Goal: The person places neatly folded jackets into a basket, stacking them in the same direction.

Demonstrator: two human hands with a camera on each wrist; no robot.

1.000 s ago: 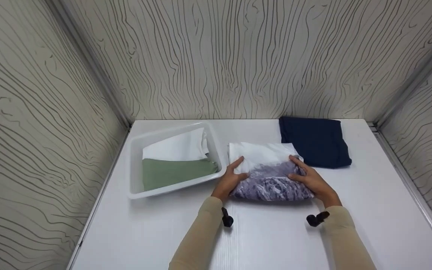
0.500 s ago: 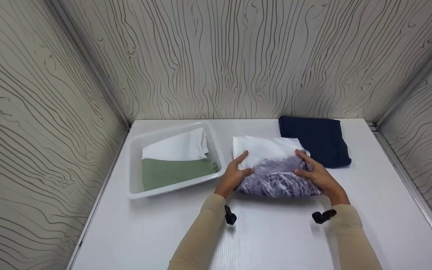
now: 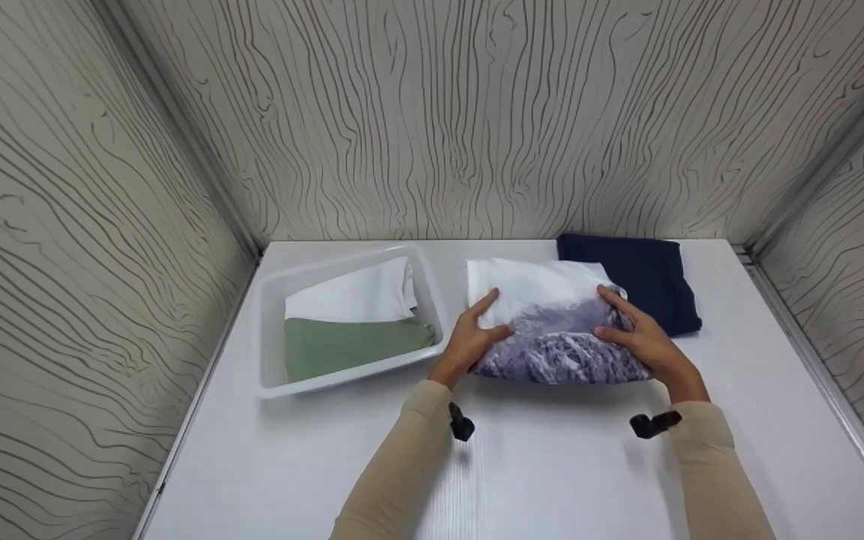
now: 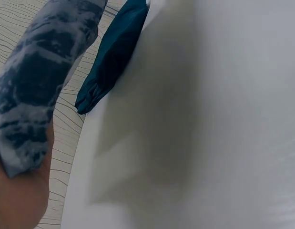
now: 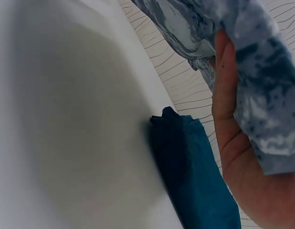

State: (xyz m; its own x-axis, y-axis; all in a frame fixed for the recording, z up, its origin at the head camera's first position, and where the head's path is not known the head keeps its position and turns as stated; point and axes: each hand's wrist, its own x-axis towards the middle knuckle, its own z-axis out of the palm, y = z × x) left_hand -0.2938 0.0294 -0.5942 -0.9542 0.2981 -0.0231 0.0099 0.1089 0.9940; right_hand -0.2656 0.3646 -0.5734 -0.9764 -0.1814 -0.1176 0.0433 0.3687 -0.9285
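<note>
A folded shirt (image 3: 552, 319), white at the far part and printed purple-grey at the near part, hangs above the white table between both hands. My left hand (image 3: 469, 341) grips its left side, thumb and index finger on top. On the right side my right hand (image 3: 649, 341) holds it the same way. In the left wrist view the printed shirt (image 4: 37, 90) stands clear of the table, with a shadow below. The right wrist view shows fingers (image 5: 226, 81) under the shirt (image 5: 269, 90). A folded navy garment (image 3: 653, 289) lies behind, partly overlapped by the shirt.
Left of the shirt stands a white plastic basket (image 3: 261, 352), holding a folded white cloth (image 3: 349, 294) and a folded green cloth (image 3: 353, 346). Wood-patterned walls (image 3: 439, 120) enclose the table (image 3: 552, 472) at the back and both sides.
Both hands have raised the shirt off the table and carried it away from the body and slightly right. It now overlaps more of the navy garment. The basket has not moved.
</note>
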